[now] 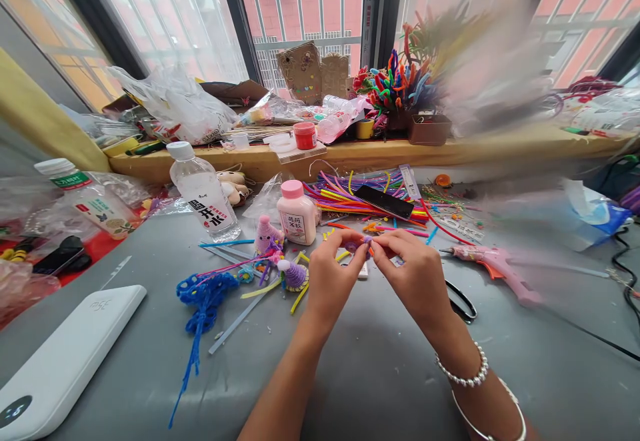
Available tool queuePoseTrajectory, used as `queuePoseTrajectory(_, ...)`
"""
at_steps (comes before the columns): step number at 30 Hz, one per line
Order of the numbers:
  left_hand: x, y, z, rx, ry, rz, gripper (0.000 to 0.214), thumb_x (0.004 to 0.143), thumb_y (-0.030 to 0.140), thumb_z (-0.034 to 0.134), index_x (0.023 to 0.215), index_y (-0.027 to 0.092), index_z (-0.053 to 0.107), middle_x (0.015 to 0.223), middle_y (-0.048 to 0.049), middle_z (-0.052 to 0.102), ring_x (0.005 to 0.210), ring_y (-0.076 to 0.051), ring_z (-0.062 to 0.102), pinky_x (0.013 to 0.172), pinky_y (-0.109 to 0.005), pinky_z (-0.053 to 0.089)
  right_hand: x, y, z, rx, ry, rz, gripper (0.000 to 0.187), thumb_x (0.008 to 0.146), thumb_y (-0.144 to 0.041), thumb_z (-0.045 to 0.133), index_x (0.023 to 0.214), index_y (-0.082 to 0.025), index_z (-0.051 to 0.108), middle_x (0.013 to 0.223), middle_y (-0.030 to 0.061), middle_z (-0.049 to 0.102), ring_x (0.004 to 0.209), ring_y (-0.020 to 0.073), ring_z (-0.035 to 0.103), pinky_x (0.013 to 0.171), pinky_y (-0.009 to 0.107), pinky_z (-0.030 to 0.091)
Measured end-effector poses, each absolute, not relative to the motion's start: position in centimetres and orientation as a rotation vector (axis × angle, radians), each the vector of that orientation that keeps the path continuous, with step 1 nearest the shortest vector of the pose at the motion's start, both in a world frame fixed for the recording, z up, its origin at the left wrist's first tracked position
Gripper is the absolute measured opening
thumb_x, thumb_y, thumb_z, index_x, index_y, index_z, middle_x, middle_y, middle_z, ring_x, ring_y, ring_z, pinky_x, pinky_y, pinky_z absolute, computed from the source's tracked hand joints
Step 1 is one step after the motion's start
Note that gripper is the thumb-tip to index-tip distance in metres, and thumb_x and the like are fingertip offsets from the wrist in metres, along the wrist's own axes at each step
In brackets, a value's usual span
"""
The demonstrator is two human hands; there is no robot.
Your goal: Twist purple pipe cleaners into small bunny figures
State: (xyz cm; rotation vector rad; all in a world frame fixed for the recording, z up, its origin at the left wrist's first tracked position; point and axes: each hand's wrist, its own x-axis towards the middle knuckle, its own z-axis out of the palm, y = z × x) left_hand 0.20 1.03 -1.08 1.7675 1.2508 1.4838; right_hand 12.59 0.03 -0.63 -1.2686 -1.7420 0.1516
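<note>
My left hand (331, 274) and my right hand (417, 273) meet over the grey table (380, 374), fingers pinched together on a small purple pipe-cleaner piece (367, 242) held between them. Just left of my left hand lie small purple pipe-cleaner figures (293, 273) and a blue twisted pipe-cleaner shape (205, 298). A pink-capped small bottle (297, 212) stands behind them. A pile of coloured pipe cleaners (350, 198) lies beyond my hands with a black phone (384, 202) on it.
A pink glue gun (493, 264) and black scissors (463, 301) lie right of my hands. A clear water bottle (204, 191) stands at left, a white power bank (65, 354) at the near left. The wooden sill (400, 151) holds bags, jars and a pot of pipe cleaners.
</note>
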Motion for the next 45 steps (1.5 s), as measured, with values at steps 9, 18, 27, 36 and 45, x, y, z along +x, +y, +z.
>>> queuePoseTrajectory(9, -0.7, 1.7, -1.0, 1.779, 1.144, 1.398, 0.01, 0.072, 0.027, 0.06, 0.071, 0.019, 0.065, 0.077, -0.0035, 0.06, 0.077, -0.017, 0.055, 0.074, -0.028, 0.041, 12.7, 0.1, -0.7, -1.236, -1.774, 0.164, 0.019, 0.081, -0.018, 0.046, 0.081, -0.017, 0.066, 0.078, 0.0069, 0.065, 0.071, 0.0187, 0.06, 0.066, 0.03, 0.046)
queuePoseTrajectory(18, -1.3, 2.4, -1.2, 1.498, 1.039, 1.19, 0.016, 0.068, 0.033, 0.065, 0.07, 0.017, 0.062, 0.075, -0.0027, 0.06, 0.074, -0.016, 0.055, 0.07, -0.027, 0.043, 12.7, 0.1, -0.6, -1.229, -1.843, 0.18, 0.012, 0.079, -0.016, 0.047, 0.071, -0.017, 0.056, 0.069, 0.0038, 0.057, 0.064, 0.0158, 0.052, 0.06, 0.027, 0.042)
queuePoseTrajectory(27, -1.3, 2.1, -1.0, 1.486, 1.096, 1.251, 0.018, 0.065, 0.032, 0.067, 0.076, 0.019, 0.064, 0.081, -0.0036, 0.063, 0.08, -0.017, 0.057, 0.075, -0.029, 0.043, 13.4, 0.6, -0.4, -1.154, -1.856, 0.371, 0.017, 0.082, -0.019, 0.044, 0.07, -0.018, 0.056, 0.067, 0.0021, 0.057, 0.062, 0.0144, 0.051, 0.058, 0.026, 0.041)
queuePoseTrajectory(36, -1.1, 1.8, -0.5, 1.758, 1.162, 1.401, 0.008, 0.07, 0.025, 0.063, 0.066, 0.019, 0.065, 0.077, -0.0036, 0.058, 0.082, -0.017, 0.055, 0.079, -0.03, 0.041, 13.4, 0.7, -0.6, -1.164, -1.913, 0.326, 0.019, 0.085, -0.02, 0.041, 0.075, -0.018, 0.057, 0.072, 0.0042, 0.058, 0.066, 0.016, 0.052, 0.062, 0.027, 0.041)
queuePoseTrajectory(45, -1.2, 2.1, -0.9, 1.632, 1.064, 1.308, 0.012, 0.072, 0.028, 0.06, 0.071, 0.017, 0.065, 0.09, -0.0049, 0.053, 0.091, -0.018, 0.052, 0.083, -0.029, 0.039, 13.0, 0.3, -0.3, -1.194, -1.905, 0.221, 0.021, 0.084, -0.02, 0.042, 0.08, -0.016, 0.061, 0.076, 0.007, 0.06, 0.07, 0.0183, 0.056, 0.064, 0.029, 0.044)
